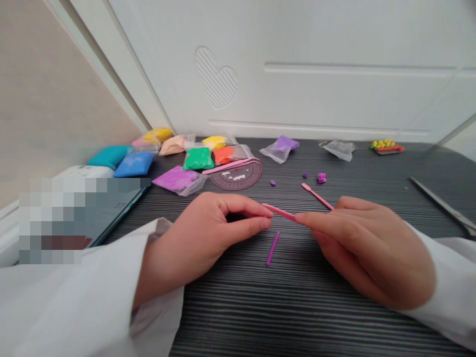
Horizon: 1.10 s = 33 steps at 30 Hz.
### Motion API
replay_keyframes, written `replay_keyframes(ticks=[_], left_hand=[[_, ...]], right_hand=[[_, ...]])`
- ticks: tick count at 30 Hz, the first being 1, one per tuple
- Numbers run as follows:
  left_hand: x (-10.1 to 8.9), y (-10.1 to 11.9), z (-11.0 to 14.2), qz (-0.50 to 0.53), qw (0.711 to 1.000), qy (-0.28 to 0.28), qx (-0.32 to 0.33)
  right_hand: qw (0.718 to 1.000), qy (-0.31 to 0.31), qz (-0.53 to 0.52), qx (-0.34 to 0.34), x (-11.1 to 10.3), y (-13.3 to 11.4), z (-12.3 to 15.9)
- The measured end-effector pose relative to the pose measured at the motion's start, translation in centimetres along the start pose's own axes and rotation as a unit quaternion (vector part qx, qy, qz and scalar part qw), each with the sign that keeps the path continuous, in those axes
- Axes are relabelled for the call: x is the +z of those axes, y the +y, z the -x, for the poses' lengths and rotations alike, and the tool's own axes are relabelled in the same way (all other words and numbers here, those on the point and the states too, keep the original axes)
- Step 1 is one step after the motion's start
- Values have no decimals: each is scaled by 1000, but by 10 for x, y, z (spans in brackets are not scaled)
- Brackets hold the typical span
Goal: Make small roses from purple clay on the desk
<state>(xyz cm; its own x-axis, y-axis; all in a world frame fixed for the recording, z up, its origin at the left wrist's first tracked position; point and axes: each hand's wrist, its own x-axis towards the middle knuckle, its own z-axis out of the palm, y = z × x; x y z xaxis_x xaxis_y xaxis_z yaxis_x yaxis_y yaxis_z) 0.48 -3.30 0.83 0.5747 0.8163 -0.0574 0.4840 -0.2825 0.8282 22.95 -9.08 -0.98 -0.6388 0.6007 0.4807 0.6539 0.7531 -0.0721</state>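
My left hand (pixel 223 230) is closed in a pinch, with a tiny bit of purple clay (pixel 267 216) showing between thumb and fingertip. A slim pink modelling tool (pixel 280 212) is gripped in my right hand (pixel 366 243), and its tip meets the left fingertips. Just below them a thin purple clay strip (pixel 272 248) lies on the dark ridged table (pixel 260 307). Beyond my right knuckles rests a second pink modelling tool (pixel 316 195), its near end hidden by the hand. Small purple clay lumps (pixel 272 183) and a crinkled magenta clay piece (pixel 322 177) are farther back.
Pink tweezers (pixel 230 165) lie across a clear protractor (pixel 236 183) holding white bits. Several bagged clays, including a green one (pixel 199 158), line the back left. A phone-like device (pixel 122 210) sits left, scissors (pixel 442 203) right, and a yellow-and-red clay piece (pixel 386 147) back right.
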Motion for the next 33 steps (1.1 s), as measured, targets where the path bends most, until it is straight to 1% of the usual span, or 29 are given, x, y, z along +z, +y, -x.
replay_keyframes(ticks=[6, 12, 14, 20, 22, 27, 33], left_hand=[[0, -3, 1, 9, 1000, 26, -6], [3, -6, 2, 62, 998, 20, -25], [3, -6, 2, 65, 997, 22, -35], [-1, -2, 2, -19, 999, 37, -12], [-1, -2, 3, -39, 998, 45, -14], [-1, -3, 1, -51, 997, 64, -14], [-1, -3, 1, -63, 996, 62, 0]], right_hand=[[1000, 2, -9, 23, 0, 0, 0], [999, 0, -17, 29, -1, 0, 0], [999, -5, -15, 30, -2, 0, 0], [1000, -8, -12, 27, -2, 0, 0], [999, -7, -17, 29, -2, 1, 1], [1000, -5, -19, 24, -1, 1, 0], [999, -5, -16, 29, -2, 0, 0]])
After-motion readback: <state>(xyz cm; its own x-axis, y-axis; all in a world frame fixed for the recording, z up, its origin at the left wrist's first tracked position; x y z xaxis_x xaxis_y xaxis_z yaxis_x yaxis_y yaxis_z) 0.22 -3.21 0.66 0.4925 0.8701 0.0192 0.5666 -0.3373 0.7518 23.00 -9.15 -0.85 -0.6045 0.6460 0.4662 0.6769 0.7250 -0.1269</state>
